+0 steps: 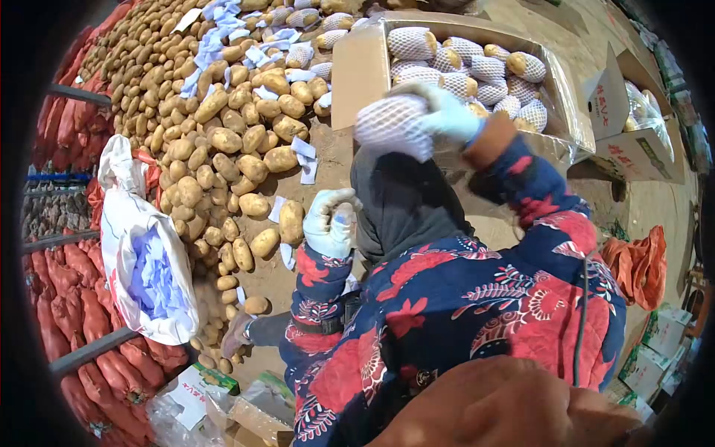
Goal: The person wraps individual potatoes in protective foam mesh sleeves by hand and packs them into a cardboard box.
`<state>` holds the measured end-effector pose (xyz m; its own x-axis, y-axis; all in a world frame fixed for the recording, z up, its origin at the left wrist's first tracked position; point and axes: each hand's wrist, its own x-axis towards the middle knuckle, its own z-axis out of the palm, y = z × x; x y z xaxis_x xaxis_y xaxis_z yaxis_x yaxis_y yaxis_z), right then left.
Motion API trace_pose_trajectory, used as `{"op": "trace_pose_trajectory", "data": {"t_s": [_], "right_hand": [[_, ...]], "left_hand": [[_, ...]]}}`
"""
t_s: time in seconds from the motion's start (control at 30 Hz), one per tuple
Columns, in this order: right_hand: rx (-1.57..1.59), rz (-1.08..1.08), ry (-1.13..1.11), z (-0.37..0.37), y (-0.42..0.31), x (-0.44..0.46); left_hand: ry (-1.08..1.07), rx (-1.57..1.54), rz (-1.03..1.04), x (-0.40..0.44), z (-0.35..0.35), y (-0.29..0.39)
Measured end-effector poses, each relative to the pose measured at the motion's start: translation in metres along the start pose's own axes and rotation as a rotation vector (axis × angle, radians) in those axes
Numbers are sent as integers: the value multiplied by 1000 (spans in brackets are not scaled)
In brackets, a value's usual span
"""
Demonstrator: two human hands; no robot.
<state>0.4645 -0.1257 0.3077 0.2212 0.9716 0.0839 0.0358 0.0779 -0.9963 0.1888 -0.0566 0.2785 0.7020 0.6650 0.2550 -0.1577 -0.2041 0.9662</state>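
Observation:
My right hand (pixel 441 113), in a pale glove, is closed around a potato in a white foam net sleeve (pixel 393 125). I hold it above my lap, beside the near left corner of an open cardboard box (pixel 359 78). Several net-sleeved potatoes (pixel 488 69) lie inside that box, which has a clear plastic liner. My left hand (pixel 331 223), also gloved, has its fingers curled in near my knee. A small bluish-white patch shows at its fingers, too unclear to name. Close to this hand a bare potato (pixel 291 222) lies on the ground.
A large heap of loose potatoes (pixel 186 149) covers the left ground, with flattened foam sleeves (pixel 212 45) scattered over it. A white sack (pixel 123 223) holds more sleeves. Red net sacks (pixel 82 298) line the far left. Another carton (pixel 633 149) stands at right.

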Motion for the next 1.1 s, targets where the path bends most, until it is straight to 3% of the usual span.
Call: {"op": "trace_pose_trajectory", "data": {"t_s": [0.03, 0.1, 0.13, 0.2, 0.23, 0.27, 0.3, 0.33, 0.37, 0.43, 0.5, 0.57, 0.7, 0.73, 0.77, 0.83, 0.9, 0.97, 1.03, 1.1], "right_hand": [[-242, -81, -12, -46, 5, -6], [-125, 53, 110, -95, -1, -34], [-141, 98, 134, -117, 5, -41], [51, 146, 74, -167, 45, -49], [-337, 273, 113, -197, 78, -50], [-640, 237, -21, -210, 105, -49], [-1089, 305, -307, -197, 105, -37], [-1091, 419, -358, -259, 190, -42], [-1060, 467, -342, -225, 147, -27], [-1348, 532, -292, -151, 74, 5], [-1493, 47, -280, -109, 29, 19], [-1123, -178, -235, -9, -25, 45], [-816, -517, -471, 154, -46, 65], [-768, -568, -624, 184, -31, 69], [-713, -618, -773, 207, -7, 74], [-665, -466, -907, 233, 47, 78], [-885, -518, -931, 231, 76, 89], [-880, -134, -972, 229, 63, 94], [-704, -204, -850, 228, 85, 88], [-684, -130, -853, 234, 94, 88]], "left_hand": [[7, 154, -65, -3, -8, -15], [94, 233, -131, -16, -22, -45], [185, 100, -272, -28, -27, -64], [212, 56, -374, -48, -35, -99], [244, 18, -458, -58, -46, -106], [226, 136, -470, -66, -49, -104], [219, 252, -499, -70, -47, -105], [224, 301, -551, -77, -46, -107], [201, 339, -601, -84, -48, -107], [170, 323, -758, -98, -51, -104], [199, 266, -899, -114, -49, -115], [157, 623, -805, -128, -61, -140], [244, 818, -569, -115, -68, -154], [183, 897, -522, -105, -72, -171], [-92, 818, -644, -97, -83, -233], [-104, 847, -646, -62, -82, -251], [-138, 920, -649, -27, -84, -259], [-254, 953, -704, 9, -93, -276], [-225, 1087, -666, 31, -95, -289], [-233, 1184, -770, 46, -107, -312]]}}
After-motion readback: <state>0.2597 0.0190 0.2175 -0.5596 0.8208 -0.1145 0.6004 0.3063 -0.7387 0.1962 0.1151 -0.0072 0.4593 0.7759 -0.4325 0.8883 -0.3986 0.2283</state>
